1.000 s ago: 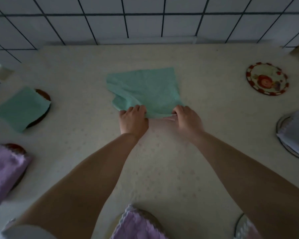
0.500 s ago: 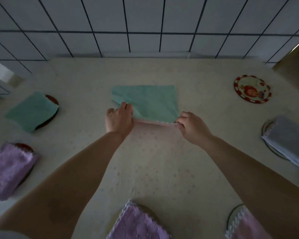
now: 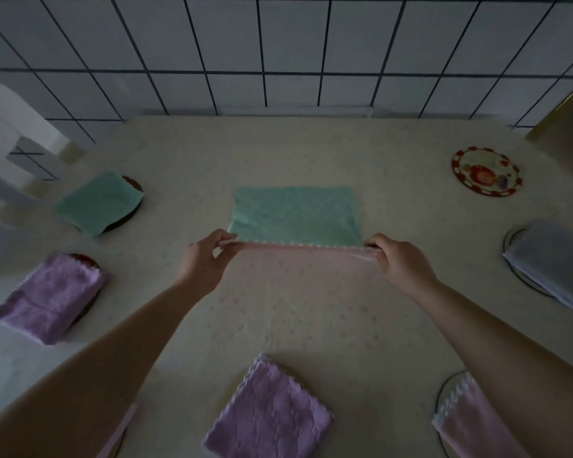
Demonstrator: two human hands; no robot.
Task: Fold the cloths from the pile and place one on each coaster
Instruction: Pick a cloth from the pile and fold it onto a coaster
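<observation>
Left grip [image 3: 205, 261] and right grip [image 3: 401, 259] pinching near corners of pink cloth [image 3: 301, 247] over green cloth [image 3: 296, 214], mid-counter. Pale speckled counter [image 3: 311, 312], grey tiled wall [image 3: 278, 51] at 12 o'clock. Bare patterned coaster [image 3: 485, 171] at 2 o'clock; folded cloths around edges.

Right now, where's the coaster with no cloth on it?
In the head view, the bare coaster sits far right near the tiled wall, beyond the grey cloth.
</observation>
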